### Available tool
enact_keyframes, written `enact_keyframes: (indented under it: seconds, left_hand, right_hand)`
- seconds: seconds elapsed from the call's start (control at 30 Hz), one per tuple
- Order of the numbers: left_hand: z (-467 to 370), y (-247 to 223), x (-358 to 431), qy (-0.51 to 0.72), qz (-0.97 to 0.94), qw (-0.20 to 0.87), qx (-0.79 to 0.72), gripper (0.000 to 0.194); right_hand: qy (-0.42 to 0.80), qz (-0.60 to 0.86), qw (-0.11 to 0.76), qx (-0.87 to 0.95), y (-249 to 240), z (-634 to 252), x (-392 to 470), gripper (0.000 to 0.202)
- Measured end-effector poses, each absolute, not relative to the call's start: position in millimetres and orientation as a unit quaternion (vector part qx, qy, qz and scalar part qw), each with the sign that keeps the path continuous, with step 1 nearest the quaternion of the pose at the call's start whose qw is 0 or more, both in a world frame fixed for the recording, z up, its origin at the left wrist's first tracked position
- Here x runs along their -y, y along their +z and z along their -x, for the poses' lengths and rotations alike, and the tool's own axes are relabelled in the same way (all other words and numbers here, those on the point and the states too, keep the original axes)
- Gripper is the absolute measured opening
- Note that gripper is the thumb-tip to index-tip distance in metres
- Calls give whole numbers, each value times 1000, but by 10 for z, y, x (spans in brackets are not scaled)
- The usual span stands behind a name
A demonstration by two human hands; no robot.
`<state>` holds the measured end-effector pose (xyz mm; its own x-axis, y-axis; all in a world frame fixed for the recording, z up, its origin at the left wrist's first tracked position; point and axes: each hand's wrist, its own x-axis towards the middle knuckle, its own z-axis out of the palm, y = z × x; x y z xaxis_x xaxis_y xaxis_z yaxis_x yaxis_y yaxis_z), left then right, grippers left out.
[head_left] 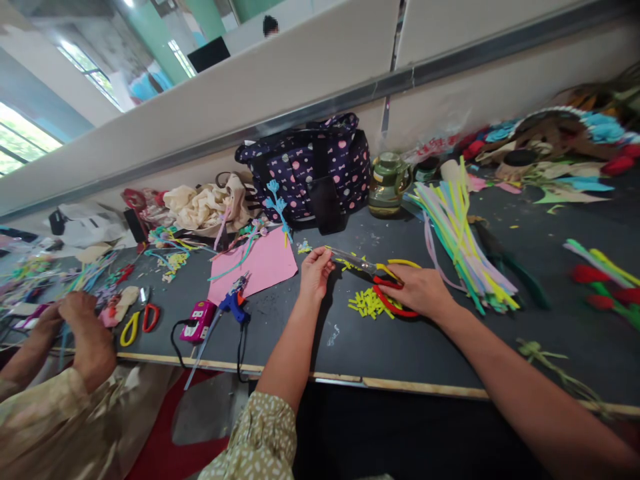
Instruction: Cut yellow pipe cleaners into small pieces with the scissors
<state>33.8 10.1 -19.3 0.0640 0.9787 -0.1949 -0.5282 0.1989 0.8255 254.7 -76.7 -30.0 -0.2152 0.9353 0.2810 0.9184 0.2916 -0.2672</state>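
Note:
My right hand (420, 290) grips a pair of scissors (387, 280) with red and yellow handles, its blades pointing left. At the blade tips, my left hand (317, 270) is closed in a pinch; a trace of yellow shows there, too small to make out. Below the scissors lies a pile of short yellow cut pieces (369, 303), and a few more are scattered under the blades. A bundle of pastel pipe cleaners (463, 240) rests to the right of my right hand.
Left of my left arm are a pink sheet (273, 263), a blue glue gun (233, 303) and a magenta power box (200, 320). Behind stand a patterned bag (305, 167), a phone (326, 203) and a green jug (387, 187). A co-worker's hands (80, 320) are at far left.

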Motion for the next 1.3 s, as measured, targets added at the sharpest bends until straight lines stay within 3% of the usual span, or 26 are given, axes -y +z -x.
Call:
enact_keyframes:
  seconds: [0.37, 0.83, 1.07, 1.3]
  left_hand:
    - [-325, -198, -103, 562, -304, 660, -395, 30]
    - [-330, -184, -92, 555, -297, 673, -389, 30]
    - [-324, -197, -97, 561, -284, 684, -369, 32]
    - [-314, -196, -100, 572, -266, 697, -343, 33]
  right_hand:
    - [-10, 628, 146, 765, -176, -2440, 829, 42]
    - [15, 602, 210, 770, -277, -2577, 777, 37]
    - [19, 655, 169, 736, -189, -2477, 799, 44]
    - [17, 632, 175, 755, -208, -2444, 822, 36]
